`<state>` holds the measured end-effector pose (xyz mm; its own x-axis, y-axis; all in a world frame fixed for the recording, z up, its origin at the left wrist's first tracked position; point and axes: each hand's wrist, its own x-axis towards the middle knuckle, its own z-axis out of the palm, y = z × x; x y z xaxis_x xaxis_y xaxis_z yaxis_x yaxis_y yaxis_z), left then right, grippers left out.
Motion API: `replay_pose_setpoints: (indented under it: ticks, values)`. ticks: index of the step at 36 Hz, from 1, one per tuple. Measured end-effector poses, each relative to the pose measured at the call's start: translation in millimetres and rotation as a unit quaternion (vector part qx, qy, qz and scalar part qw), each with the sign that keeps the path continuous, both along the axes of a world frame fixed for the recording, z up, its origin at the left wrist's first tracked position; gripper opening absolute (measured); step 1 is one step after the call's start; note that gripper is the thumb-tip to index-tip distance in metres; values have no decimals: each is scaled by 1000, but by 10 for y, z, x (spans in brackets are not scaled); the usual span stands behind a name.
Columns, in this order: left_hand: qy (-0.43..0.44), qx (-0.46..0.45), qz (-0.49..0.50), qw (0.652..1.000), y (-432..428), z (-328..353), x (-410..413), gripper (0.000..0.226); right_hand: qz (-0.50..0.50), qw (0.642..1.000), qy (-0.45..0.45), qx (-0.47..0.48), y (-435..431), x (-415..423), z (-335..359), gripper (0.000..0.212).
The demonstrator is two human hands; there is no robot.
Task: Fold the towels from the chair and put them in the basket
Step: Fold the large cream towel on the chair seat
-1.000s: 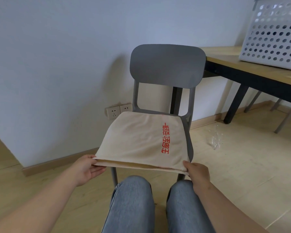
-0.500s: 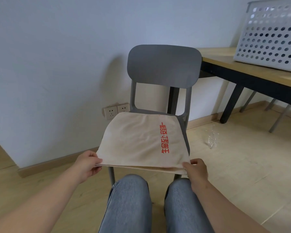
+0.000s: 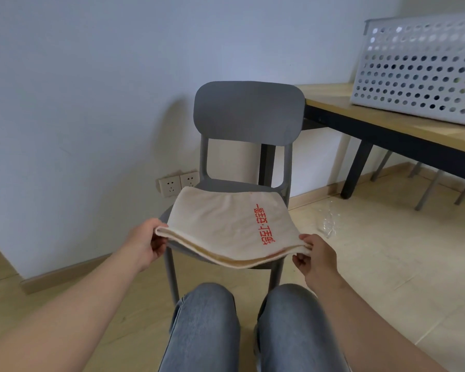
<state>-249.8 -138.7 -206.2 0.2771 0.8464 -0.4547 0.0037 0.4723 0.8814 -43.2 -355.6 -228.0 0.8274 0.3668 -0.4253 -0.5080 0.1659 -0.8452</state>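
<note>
A cream towel (image 3: 220, 226) with red lettering lies folded double over the seat of a grey chair (image 3: 249, 114). Its near edge is raised off the seat and sags in the middle. My left hand (image 3: 145, 242) pinches the near left corner. My right hand (image 3: 316, 255) pinches the near right corner. A white perforated basket (image 3: 419, 73) stands on a wooden table (image 3: 387, 124) at the upper right, well away from both hands.
The chair backs onto a pale wall with two sockets (image 3: 179, 182) low down. My knees in blue jeans (image 3: 207, 326) are just below the seat. A scrap of clear plastic (image 3: 328, 222) lies on the wooden floor right of the chair. Black table legs stand behind it.
Both hands have lifted the towel's near edge off the seat and drawn it back, so it now sags between them. The far edge has slid nearer, uncovering the back of the seat.
</note>
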Motion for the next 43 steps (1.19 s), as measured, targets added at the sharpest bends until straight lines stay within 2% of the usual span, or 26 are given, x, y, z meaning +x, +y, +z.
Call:
replay_pose_setpoints:
  ticks: [4, 10, 23, 25, 27, 30, 33, 36, 40, 43]
  values:
    - [-80, -4, 37, 996, 108, 235, 166, 23, -11, 999, -3, 43, 112, 86, 176, 17]
    - [-116, -23, 66, 991, 430, 376, 447, 24, -46, 997, 9, 64, 479, 410, 309, 20]
    - [-36, -40, 43, 998, 1489, 60, 1264, 28, -37, 999, -28, 19, 1526, 1314, 207, 21]
    - [18, -24, 23, 999, 1574, -41, 1343, 26, -11, 999, -47, -5, 1642, 1365, 151, 14]
    - [148, 53, -9, 988, 1674, -221, 1431, 36, 43, 993, -84, -69, 1744, 1392, 26, 15]
    - [325, 178, -94, 924, 1713, -473, 1441, 51, 158, 951, -175, -198, 1790, 1375, -202, 42]
    - [466, 236, -168, 836, 1687, -604, 1384, 58, 238, 888, -253, -301, 1810, 1307, -329, 48]
    - [506, 234, -173, 812, 1659, -619, 1358, 66, 244, 865, -284, -335, 1836, 1247, -368, 46]
    - [559, 246, -163, 775, 1588, -571, 1373, 63, 259, 839, -312, -364, 1828, 1202, -371, 41]
    - [563, 220, -182, 776, 1586, -495, 1314, 54, 276, 829, -309, -376, 1802, 1147, -368, 38]
